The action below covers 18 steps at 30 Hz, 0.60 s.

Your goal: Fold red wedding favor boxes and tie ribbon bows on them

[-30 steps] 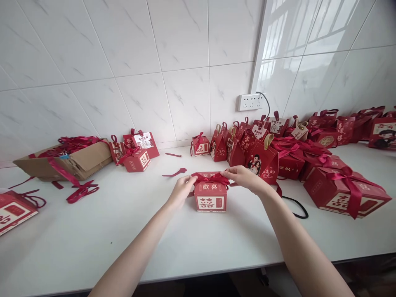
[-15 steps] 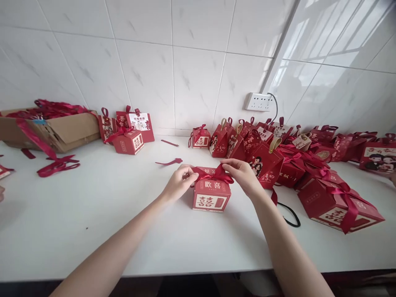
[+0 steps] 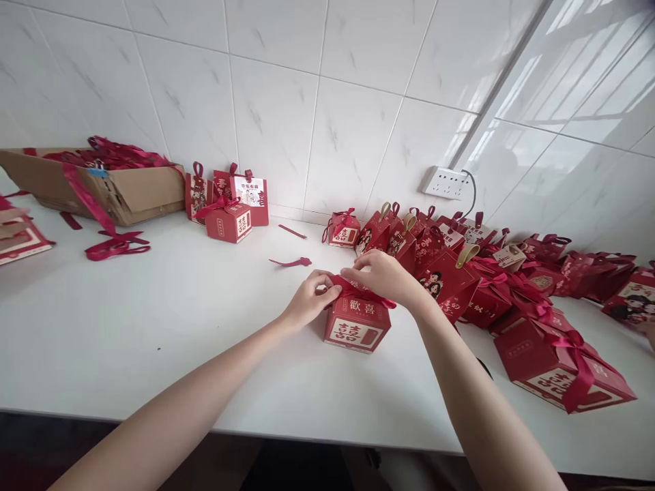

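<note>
A small red gift box (image 3: 357, 329) with white characters stands on the white table (image 3: 153, 327) in front of me. A dark red ribbon (image 3: 366, 293) lies across its top. My left hand (image 3: 310, 300) pinches the ribbon at the box's left top edge. Over the top of the box, my right hand (image 3: 381, 276) has its fingers closed on the same ribbon. The two hands nearly touch above the box.
Many red gift boxes and bags (image 3: 460, 273) crowd the right side up to the tiled wall, a large ribboned box (image 3: 557, 365) nearest. A cardboard box of ribbons (image 3: 102, 187) sits far left, with loose ribbons (image 3: 115, 245), a ribbon scrap (image 3: 291, 262) and a wall socket (image 3: 445, 183).
My hands have drawn together over the box top, the right one moving left across the ribbon. The view has tilted and swung right; the box now looks turned.
</note>
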Each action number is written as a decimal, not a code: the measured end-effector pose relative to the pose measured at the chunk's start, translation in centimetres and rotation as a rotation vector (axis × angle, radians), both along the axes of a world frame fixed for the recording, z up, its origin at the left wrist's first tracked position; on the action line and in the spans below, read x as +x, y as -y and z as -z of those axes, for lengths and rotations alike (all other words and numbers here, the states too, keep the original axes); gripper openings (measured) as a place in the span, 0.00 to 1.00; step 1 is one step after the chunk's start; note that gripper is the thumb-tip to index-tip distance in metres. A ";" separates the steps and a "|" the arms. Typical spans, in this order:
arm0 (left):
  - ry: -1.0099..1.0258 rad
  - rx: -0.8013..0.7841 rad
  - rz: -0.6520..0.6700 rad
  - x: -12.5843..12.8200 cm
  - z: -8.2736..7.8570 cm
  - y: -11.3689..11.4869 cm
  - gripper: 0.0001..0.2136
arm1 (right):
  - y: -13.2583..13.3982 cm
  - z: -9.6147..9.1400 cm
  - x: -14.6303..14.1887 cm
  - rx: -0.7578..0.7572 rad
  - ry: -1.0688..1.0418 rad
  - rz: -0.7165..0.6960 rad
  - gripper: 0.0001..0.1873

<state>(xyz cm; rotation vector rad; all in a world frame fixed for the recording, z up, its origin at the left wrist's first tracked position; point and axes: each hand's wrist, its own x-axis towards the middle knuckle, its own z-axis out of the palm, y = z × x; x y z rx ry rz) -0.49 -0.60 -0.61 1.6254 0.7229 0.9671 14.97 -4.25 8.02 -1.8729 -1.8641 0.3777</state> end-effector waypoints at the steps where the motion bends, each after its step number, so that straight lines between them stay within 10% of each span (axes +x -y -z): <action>1: 0.005 -0.007 0.004 0.0 0.0 0.0 0.15 | -0.2 -0.4 -0.5 -0.078 0.039 -0.026 0.14; 10: -0.029 0.092 -0.044 -0.1 0.2 -0.1 0.10 | -1.1 0.7 0.4 -0.196 -0.031 0.076 0.13; 18: -0.176 0.564 -0.073 0.0 -0.6 0.9 0.15 | 2.5 1.8 6.0 -0.217 -0.301 0.330 0.24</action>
